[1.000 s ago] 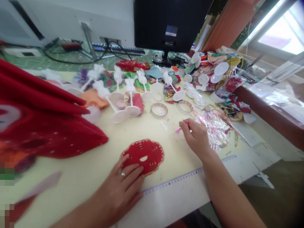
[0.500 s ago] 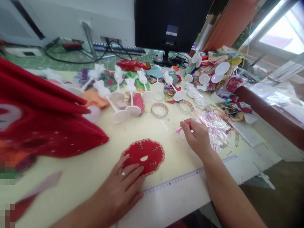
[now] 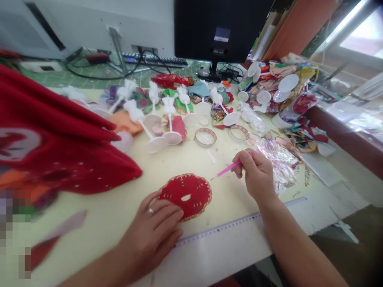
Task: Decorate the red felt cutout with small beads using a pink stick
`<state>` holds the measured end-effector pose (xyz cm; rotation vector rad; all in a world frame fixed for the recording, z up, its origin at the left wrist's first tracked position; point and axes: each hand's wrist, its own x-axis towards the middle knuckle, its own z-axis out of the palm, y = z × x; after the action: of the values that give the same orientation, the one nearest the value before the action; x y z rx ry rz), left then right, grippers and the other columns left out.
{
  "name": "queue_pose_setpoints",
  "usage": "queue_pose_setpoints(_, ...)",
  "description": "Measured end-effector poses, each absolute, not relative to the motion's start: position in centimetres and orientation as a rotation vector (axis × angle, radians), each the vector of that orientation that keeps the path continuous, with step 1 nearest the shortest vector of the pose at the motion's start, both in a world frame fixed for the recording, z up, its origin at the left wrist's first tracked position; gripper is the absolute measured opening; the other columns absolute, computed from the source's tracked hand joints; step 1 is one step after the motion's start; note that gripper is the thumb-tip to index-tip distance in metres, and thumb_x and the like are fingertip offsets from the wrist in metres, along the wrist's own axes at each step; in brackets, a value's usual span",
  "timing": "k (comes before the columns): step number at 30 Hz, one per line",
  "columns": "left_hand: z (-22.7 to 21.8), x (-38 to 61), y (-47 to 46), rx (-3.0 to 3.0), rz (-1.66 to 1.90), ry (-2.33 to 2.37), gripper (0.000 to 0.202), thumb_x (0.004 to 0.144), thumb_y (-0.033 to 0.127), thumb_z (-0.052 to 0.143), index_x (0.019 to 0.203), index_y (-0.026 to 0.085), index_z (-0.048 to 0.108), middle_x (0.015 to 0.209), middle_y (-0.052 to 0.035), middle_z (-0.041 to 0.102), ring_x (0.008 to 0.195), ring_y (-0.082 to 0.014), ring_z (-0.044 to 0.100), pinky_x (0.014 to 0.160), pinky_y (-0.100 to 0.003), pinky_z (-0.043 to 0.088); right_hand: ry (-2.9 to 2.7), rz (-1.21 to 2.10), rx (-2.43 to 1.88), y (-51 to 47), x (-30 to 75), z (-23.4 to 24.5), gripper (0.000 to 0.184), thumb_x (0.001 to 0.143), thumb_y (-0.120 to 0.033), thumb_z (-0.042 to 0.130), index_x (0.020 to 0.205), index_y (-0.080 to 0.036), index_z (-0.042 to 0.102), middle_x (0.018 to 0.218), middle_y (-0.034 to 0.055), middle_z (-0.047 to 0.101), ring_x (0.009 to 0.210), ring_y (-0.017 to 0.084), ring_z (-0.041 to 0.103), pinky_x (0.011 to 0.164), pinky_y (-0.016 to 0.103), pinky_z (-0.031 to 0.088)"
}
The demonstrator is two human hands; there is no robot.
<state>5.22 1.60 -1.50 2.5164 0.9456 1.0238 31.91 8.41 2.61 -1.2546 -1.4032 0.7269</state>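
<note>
A scalloped red fabric piece [image 3: 191, 191] with a gold-patterned edge and a small half-round opening lies flat on the pale tabletop. My left hand [image 3: 160, 227], a ring on one finger, rests with its fingers stretched over the piece's lower left part. To the right of the piece, my right hand [image 3: 254, 171] is closed around a thin pink pen-like stick [image 3: 229, 168]. Its fine tip points down and left, close to the fabric's right edge but apart from it. A ruler [image 3: 227, 226] lies along the front, partly under my left hand.
White miniature dress forms [image 3: 169, 115] stand or lean in a row behind. Two rolls of tape [image 3: 205, 137] sit ahead. Shiny clear packets [image 3: 278, 159] lie right, below a heap of fabric scraps [image 3: 269, 85]. Red cloth [image 3: 74, 159] covers the left side. A monitor [image 3: 221, 32] stands at the back.
The pink stick now shows at greater length, tip toward the fabric; before, it was mostly hidden by my right hand. My left hand stays on the fabric. The whole view has shifted slightly.
</note>
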Motion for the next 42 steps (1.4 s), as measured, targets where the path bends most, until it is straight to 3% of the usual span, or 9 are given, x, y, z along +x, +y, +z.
queue_pose_setpoints(10,-0.8,5.4,2.3,2.559,1.058,1.032,0.017,0.083,0.017,0.06,0.099,0.015,0.06,0.083,-0.0039,0.068,0.08,-0.0175,0.058,0.094,-0.045,0.039,-1.466,1.255,-1.236,6.3,27.9,2.2,0.031,0.088,-0.038,0.051,0.068,-0.016,0.058,0.051,-0.0035,0.053,0.042,0.006,0.045,0.043,0.021,0.039)
queue_pose_setpoints(42,-0.9,5.8,2.0,2.599,1.022,0.949,0.01,0.08,0.007,0.058,0.085,0.015,0.059,0.078,-0.0009,0.068,0.076,-0.0147,0.057,0.094,-0.046,0.039,-1.57,1.323,-1.162,5.1,26.9,2.4,0.028,0.09,-0.033,0.047,0.07,-0.017,0.057,0.052,-0.0035,0.054,0.044,0.006,0.046,0.044,0.02,0.039)
